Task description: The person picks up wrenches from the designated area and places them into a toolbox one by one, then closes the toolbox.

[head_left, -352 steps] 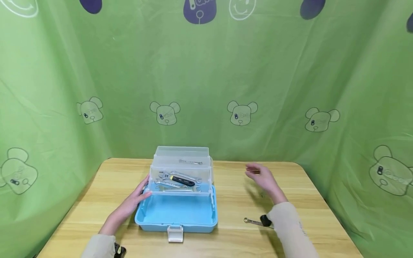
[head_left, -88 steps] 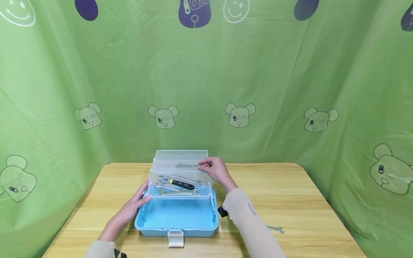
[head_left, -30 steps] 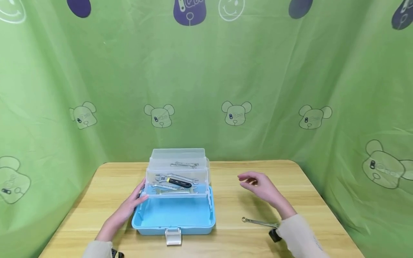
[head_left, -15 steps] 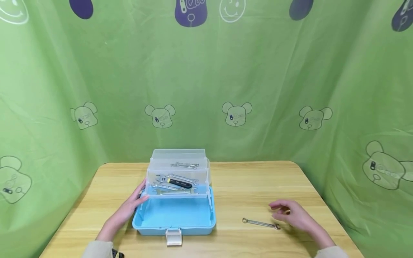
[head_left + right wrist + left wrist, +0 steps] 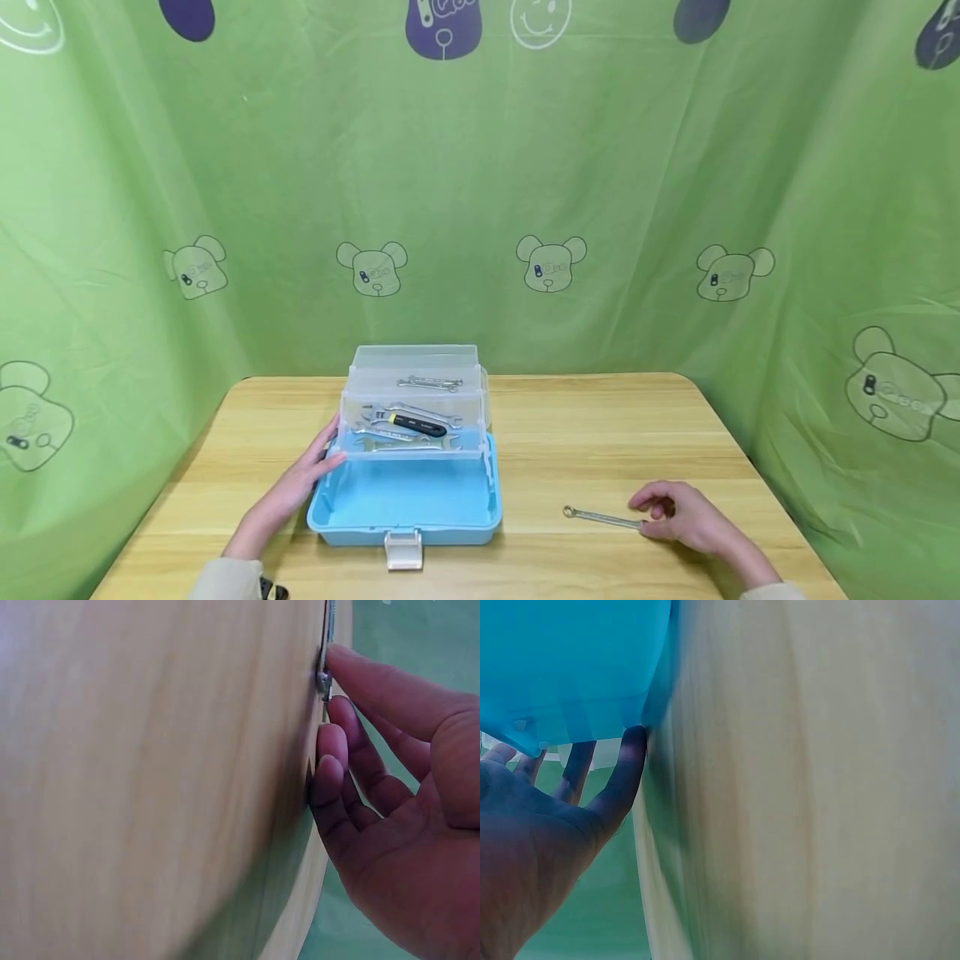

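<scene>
My right hand (image 5: 686,518) is low over the right of the table, thumb and fingertips at the near-right end of a combination wrench (image 5: 600,518). The wrench's ring end points left, toward the box. In the right wrist view my thumb (image 5: 390,690) presses on the wrench's end (image 5: 324,682) while the other fingers bend beneath it. A light blue toolbox (image 5: 345,537) stands unfolded at centre left. My left hand (image 5: 300,479) rests along its left side with fingers extended, thumb at the rim; the left wrist view has these fingers (image 5: 622,776) against the blue wall (image 5: 570,667).
Clear stepped trays rise behind the box's blue bottom. The lower tray (image 5: 345,425) holds several wrenches and an adjustable wrench with a black handle (image 5: 418,425); small wrenches (image 5: 431,384) lie in the upper one. A white latch (image 5: 403,550) hangs in front. Green curtains (image 5: 465,183) surround the wooden table (image 5: 555,450).
A small wrench has joined the one in the upper tray, where my right hand was. That hand has since swung right and down onto the wrench on the table. My left hand stays put.
</scene>
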A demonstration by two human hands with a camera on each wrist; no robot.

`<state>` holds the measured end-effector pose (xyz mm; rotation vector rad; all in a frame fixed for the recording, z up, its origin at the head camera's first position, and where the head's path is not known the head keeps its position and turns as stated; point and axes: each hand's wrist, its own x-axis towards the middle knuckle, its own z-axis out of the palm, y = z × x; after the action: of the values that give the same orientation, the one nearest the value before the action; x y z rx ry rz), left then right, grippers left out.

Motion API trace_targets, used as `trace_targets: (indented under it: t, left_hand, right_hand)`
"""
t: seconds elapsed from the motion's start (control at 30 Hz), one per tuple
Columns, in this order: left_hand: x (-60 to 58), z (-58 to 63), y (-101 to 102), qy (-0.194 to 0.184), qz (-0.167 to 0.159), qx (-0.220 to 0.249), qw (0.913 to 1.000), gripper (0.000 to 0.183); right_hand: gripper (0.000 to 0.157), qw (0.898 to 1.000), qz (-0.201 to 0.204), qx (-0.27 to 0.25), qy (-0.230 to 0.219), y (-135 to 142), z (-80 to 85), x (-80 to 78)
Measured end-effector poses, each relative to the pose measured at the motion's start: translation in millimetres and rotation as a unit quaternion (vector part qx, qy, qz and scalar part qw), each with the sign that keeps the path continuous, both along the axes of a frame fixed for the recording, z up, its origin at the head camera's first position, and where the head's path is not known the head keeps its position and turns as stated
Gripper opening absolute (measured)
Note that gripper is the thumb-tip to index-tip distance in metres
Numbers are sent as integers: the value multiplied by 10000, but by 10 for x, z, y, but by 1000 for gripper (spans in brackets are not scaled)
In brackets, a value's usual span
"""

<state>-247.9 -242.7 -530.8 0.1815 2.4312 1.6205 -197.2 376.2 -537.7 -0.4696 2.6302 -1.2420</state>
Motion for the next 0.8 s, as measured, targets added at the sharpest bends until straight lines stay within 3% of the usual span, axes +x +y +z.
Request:
trace_targets:
  t: [0.53,0.8]
  left_hand:
    - [6,-5,-6,-15,1,-24,10000,77]
    - [4,-10,6,21,-10,27,10000,76]
  right_hand:
    - [14,9965,-208,666,453,-112,-18,-26]
    - [15,9867,-268,1396,792,-256,59,-46]
